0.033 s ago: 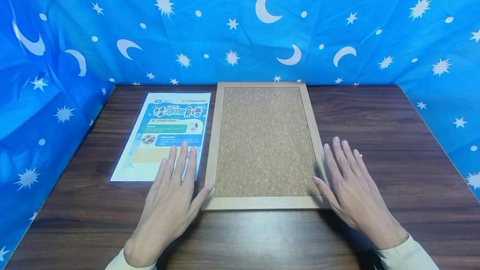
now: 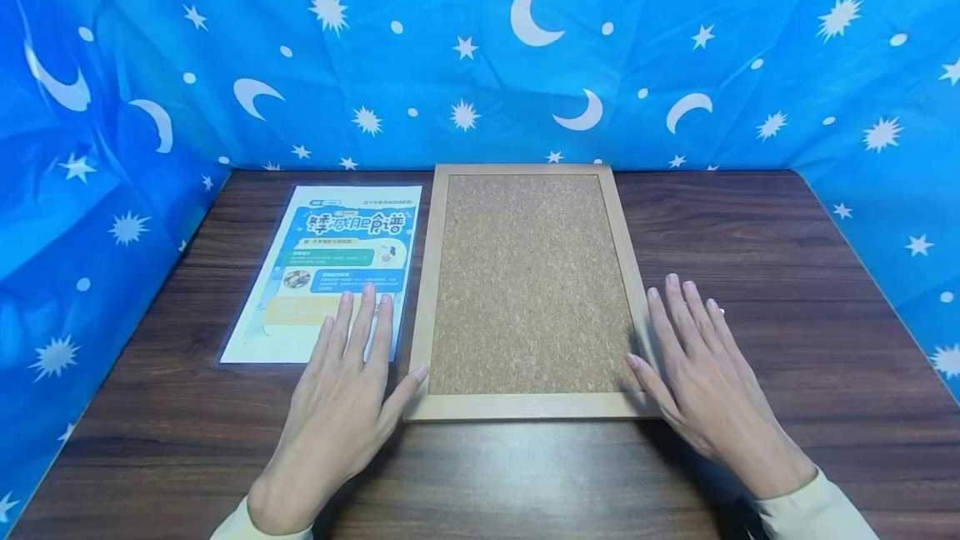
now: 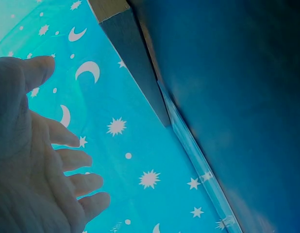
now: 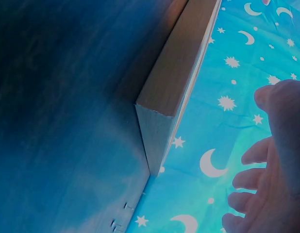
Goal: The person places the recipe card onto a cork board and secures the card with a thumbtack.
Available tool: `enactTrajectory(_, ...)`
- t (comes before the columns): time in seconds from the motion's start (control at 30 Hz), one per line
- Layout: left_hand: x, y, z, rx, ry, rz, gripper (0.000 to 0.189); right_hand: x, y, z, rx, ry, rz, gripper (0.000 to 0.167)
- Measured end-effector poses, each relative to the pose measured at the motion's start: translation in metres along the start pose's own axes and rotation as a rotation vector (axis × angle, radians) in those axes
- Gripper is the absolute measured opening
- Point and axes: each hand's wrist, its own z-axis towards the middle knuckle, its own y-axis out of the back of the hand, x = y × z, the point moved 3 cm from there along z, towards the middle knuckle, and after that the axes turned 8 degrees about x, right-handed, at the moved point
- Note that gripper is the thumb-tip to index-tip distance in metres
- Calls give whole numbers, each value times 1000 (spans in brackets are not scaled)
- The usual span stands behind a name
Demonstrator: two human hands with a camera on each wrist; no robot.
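Note:
A cork board (image 2: pixel 531 286) in a pale wooden frame lies on the dark wood table. Beside its lower left corner is my left hand (image 2: pixel 337 402), fingers straight and spread, the thumb overlapping the frame in the head view. Those fingertips reach over the lower part of a printed sheet (image 2: pixel 348 227) in a clear sleeve. At the lower right corner, my right hand (image 2: pixel 708 386) is likewise straight-fingered, its thumb overlapping the frame edge. Palms and fingers show in both wrist views, the left hand (image 3: pixel 38 165) and the right hand (image 4: pixel 286 160) holding nothing.
Blue cloth (image 2: pixel 450 48) with white moons and stars hangs behind the table (image 2: pixel 750 223) and along both sides. Several small clear pieces (image 4: pixel 116 224) lie on the table in the right wrist view. A tiny white bit (image 2: pixel 722 311) shows by the right little finger.

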Motion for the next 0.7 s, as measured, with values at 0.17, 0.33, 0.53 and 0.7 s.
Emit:
enactTrajectory(0.17, 3, -1, -1, 15, 6, -9, 85, -1, 1, 0, 26, -8, 7, 75)
enactTrajectory(0.33, 11, 3, -5, 75, 45, -61, 86, -5, 5, -2, 39, -22, 22, 75)
enactTrajectory(0.53, 30, 14, -8, 199, 102, -222, 87, -13, 9, -3, 24, -31, 38, 74)
enactTrajectory(0.7, 52, 22, -4, 233, 149, -272, 91, -22, 13, -5, -20, -46, 50, 74)
